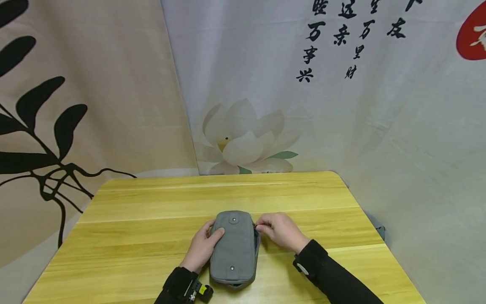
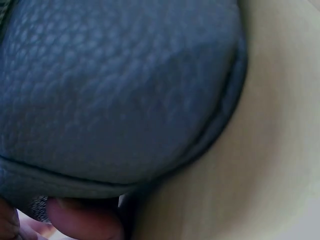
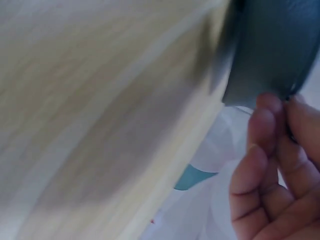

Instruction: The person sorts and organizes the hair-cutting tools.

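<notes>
A grey pebbled-leather zip pouch (image 1: pixel 233 249) with two snap studs on its upper face lies near the table's front edge. My left hand (image 1: pixel 202 245) grips its left side, thumb laid over the top face and fingers at the side edge. At the upper right edge, my right hand (image 1: pixel 281 230) pinches the small dark zipper pull between thumb and fingertips. The right wrist view shows that hand (image 3: pixel 280 175) against the pouch's side wall (image 3: pixel 270 55), the pull mostly hidden by the fingers. A dark gap runs along the pouch's right edge.
The yellow wood-grain table (image 1: pixel 152 211) extends around the pouch, its far edge close to a hanging cloth (image 1: pixel 243 63) printed with a lotus and black characters. A small camera (image 1: pixel 203 291) is strapped at the left wrist, over a black sleeve.
</notes>
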A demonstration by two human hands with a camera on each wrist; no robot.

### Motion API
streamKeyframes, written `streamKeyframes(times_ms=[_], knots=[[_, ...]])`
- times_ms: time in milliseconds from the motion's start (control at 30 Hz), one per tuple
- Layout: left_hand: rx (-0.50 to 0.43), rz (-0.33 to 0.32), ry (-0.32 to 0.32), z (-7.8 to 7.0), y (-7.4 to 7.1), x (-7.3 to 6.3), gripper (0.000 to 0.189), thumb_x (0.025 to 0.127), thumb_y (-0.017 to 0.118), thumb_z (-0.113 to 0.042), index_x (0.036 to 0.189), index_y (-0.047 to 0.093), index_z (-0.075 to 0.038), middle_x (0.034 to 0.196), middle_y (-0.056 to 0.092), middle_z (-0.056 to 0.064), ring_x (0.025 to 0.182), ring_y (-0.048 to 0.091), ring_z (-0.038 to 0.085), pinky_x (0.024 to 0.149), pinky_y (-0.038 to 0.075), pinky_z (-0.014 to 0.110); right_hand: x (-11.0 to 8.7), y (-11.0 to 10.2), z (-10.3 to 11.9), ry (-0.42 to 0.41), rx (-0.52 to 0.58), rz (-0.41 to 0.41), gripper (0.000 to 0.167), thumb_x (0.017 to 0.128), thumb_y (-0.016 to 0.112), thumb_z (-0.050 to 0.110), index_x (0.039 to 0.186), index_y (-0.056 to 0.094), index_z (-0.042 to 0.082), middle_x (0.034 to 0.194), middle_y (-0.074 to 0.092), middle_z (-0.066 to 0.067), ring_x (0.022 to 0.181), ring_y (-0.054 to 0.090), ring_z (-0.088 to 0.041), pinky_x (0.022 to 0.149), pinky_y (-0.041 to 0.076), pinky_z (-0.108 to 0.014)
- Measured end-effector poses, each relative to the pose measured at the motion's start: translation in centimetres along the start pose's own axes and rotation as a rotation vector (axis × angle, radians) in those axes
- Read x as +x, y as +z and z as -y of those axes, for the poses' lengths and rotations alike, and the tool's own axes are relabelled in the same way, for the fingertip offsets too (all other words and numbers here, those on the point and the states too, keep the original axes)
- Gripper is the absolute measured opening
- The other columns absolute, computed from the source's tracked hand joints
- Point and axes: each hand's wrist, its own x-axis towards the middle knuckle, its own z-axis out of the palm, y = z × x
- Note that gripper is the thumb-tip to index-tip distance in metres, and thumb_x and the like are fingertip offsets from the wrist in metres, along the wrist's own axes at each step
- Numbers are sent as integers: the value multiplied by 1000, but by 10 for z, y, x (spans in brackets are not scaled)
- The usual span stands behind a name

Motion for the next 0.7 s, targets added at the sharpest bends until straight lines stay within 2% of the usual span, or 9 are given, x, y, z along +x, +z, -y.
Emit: streamKeyframes(times_ms=[300,700], knots=[[-3,-8,0,2,0,0,64,110,60,-41,162,42,-8,158,54,23,140,57,38,113,48,58,-10,-3,20,-66,-72,-9,6,98,80,19,95,82,15,88,82,5,75,71,0,66,56,-20],[-10,-1,17,3,1,0,62,109,61,-40,160,45,-8,151,60,22,130,65,34,103,55,52,-20,1,28,54,-3,-20,4,97,80,16,94,83,15,86,80,5,68,58,7,63,50,-20]])
